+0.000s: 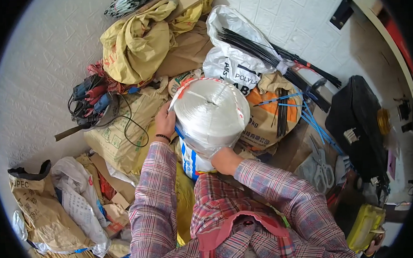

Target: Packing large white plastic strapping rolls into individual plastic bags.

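A big white spool of plastic twine point(211, 112), wrapped in clear film with red-and-white tape, sits in front of me above a pile of sacks. My left hand point(164, 122) presses against its left side, a dark band on the wrist. My right hand point(225, 159) grips it from underneath at the near side. Both arms wear plaid sleeves. A blue-and-white bag point(193, 163) lies just under the spool.
Yellow and brown sacks point(136, 46) are piled behind. A bundle of black rods point(277, 56) and blue ties point(314, 122) lie to the right, with white-handled scissors point(322, 167), a black bag point(358, 117) and a yellow container point(365, 226). Tools with cables point(91, 102) lie left.
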Demonstrator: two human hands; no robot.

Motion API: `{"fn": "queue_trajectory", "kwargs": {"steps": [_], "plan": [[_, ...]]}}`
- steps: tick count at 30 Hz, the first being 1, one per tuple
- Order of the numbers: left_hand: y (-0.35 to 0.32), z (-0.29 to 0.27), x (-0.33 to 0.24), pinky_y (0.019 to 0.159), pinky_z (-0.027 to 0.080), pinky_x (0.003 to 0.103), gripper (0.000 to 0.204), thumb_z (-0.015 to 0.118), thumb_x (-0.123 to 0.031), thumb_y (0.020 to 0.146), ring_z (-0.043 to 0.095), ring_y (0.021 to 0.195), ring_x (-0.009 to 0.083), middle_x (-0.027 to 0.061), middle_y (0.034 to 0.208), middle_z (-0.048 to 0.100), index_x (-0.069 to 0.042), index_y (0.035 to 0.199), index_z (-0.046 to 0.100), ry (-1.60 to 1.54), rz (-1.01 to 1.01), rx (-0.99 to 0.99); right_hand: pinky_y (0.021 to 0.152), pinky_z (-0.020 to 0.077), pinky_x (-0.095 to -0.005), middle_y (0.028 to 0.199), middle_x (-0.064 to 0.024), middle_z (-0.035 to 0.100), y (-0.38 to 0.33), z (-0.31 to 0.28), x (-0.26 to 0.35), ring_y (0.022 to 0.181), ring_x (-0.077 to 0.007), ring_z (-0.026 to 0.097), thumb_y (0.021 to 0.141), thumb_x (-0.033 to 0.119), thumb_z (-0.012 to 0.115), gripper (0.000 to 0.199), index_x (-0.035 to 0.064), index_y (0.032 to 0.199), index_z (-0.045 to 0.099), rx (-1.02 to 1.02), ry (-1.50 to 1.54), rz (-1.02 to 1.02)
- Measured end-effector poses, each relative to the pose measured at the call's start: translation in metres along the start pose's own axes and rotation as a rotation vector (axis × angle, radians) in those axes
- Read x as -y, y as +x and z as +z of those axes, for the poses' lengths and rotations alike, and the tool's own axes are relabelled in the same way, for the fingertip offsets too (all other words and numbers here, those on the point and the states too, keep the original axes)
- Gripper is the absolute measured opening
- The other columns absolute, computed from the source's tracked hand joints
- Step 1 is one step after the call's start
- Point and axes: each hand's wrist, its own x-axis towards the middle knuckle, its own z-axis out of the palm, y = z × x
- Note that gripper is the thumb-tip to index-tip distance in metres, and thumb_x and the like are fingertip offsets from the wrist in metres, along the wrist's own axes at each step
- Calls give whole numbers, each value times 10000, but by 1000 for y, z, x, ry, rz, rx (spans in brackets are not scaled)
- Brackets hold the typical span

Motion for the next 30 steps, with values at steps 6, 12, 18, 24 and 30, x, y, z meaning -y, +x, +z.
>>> {"fn": "queue_trajectory", "kwargs": {"steps": [6,12,18,24,30], "plan": [[1,-4,34,799,472,260,405,496,-68,805,623,896,162,71,1019,677,34,1174,629,-573,-65,160,626,526,-431,782,-154,687,-25,-22,-21,714,-331,674,783,272,640,237,43,777,705,-13,205,-80],[-4,14,40,795,468,239,379,498,-52,808,617,879,142,62,1016,670,60,1148,624,-748,-147,83,650,500,-458,788,-181,655,-48,-94,-73,748,-365,640,795,394,671,396,7,879,645,-157,661,355],[4,6,59,793,473,238,337,514,-40,814,609,862,114,50,983,671,41,1115,643,-797,-184,83,736,486,-428,787,-159,587,-11,-50,-93,786,-345,607,846,342,646,383,33,1058,566,-895,253,695],[-7,12,24,828,461,242,370,517,-68,846,604,925,125,61,1058,659,41,1188,608,-737,-42,112,823,465,-427,909,-191,597,0,-16,-137,896,-359,594,868,326,635,423,11,1132,535,-961,435,793],[-12,13,36,811,458,241,310,527,-128,906,589,903,102,38,1019,656,52,1135,631,-664,-38,53,834,471,-436,1003,-240,631,21,-1,-179,958,-395,608,893,378,577,431,-8,1085,576,-725,883,805]]}}
